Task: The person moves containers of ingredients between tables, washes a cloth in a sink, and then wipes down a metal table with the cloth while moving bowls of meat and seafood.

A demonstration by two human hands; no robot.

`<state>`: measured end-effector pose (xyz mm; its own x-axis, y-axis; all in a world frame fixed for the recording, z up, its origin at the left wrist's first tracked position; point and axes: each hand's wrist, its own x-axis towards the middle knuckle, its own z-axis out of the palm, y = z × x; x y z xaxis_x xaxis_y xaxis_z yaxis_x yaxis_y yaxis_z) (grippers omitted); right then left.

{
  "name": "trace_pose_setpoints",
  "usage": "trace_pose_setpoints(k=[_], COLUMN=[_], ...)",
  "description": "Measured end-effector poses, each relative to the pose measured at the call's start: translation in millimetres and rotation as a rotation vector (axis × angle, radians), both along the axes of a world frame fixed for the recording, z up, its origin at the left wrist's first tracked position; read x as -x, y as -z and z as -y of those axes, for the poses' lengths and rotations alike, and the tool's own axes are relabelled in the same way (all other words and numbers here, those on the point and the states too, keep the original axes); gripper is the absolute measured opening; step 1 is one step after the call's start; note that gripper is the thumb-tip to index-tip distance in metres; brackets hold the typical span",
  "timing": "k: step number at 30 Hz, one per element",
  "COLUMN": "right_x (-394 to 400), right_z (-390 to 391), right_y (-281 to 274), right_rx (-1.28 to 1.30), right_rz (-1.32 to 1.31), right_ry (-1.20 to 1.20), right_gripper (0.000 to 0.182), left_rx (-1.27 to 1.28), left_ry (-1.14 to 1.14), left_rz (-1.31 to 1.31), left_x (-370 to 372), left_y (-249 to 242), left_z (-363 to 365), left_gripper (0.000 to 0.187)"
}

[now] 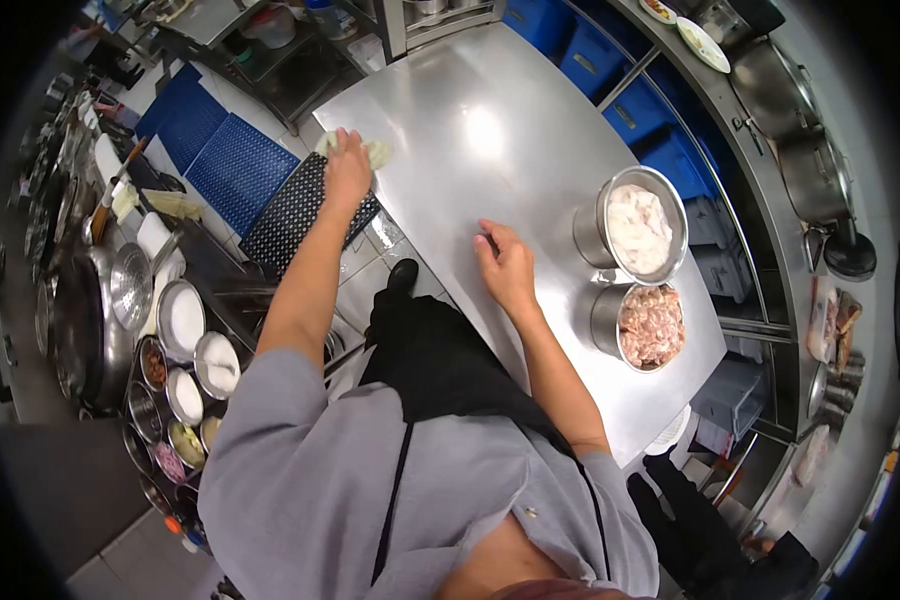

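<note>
Steel everywhere in this kitchen. Going left to right: my left hand is clamped down on a pale cloth at the far-left corner of the surface — I'd say we're mid-wipe. Next stroke probably wants the cloth dragged across the bare steel toward the middle, staying short of the pots. My right hand lies flat and released on the near edge, holding nothing, apparently just bracing. Further right sit two steel pots, one of pale stuff, one of pinkish meat. Most of the cloth hides under my fingers, and I can't tell what's in the small bowls bottom left.
</note>
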<state>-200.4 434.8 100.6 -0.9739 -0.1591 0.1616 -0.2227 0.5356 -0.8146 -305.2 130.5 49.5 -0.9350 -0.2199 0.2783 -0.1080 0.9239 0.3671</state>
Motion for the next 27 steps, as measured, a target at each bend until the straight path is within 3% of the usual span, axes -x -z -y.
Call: trace_pose_setpoints(k=[4, 8, 11, 12, 15, 18, 21, 25, 27], right_x=[-21.9, -37.1, -50.6, -53.2, -67.7, -76.8, -86.6, -116.3, -129.7], right_z=[-3.0, 3.8, 4.7, 6.5, 18.7, 42.8, 57.4, 75.3, 78.9], right_y=[3.0, 6.3, 2.6, 3.4, 5.3, -23.2, -30.2, -50.8, -52.8], right_rx=[0.055, 0.225, 0.222, 0.256, 0.391, 0.511, 0.474, 0.755, 0.522], right_rz=[0.002, 0.169, 0.243, 0.218, 0.214, 0.211, 0.424, 0.522, 0.331], right_ry=[-0.062, -0.105, -0.182, -0.184, -0.213, -0.318, -0.493, -0.392, -0.512], right_gripper=[0.03, 0.03, 0.032, 0.033, 0.036, 0.037, 0.034, 0.016, 0.015], left_rx=[-0.07, -0.388, -1.059, -1.354, -1.814, -1.89, -1.923, -1.922, -1.891], left_ry=[0.148, 0.043, -0.007, -0.012, -0.007, 0.118, 0.16, 0.198, 0.254], left_rz=[-0.091, 0.06, 0.016, -0.014, -0.041, 0.003, 0.005, -0.016, -0.02], left_x=[-70.5, -135.7, -159.4, -172.4, -202.1, -222.9, -256.6, -294.0, -306.9], left_y=[-6.0, -34.1, -14.5, -39.8, -78.9, -75.6, -79.0, -91.8, -98.9], left_z=[-43.4, -67.2, -55.7, -65.5, -74.6, -66.9, -65.7, -60.2, -60.3], left_gripper=[0.035, 0.033, 0.034, 0.033, 0.034, 0.035, 0.034, 0.032, 0.029])
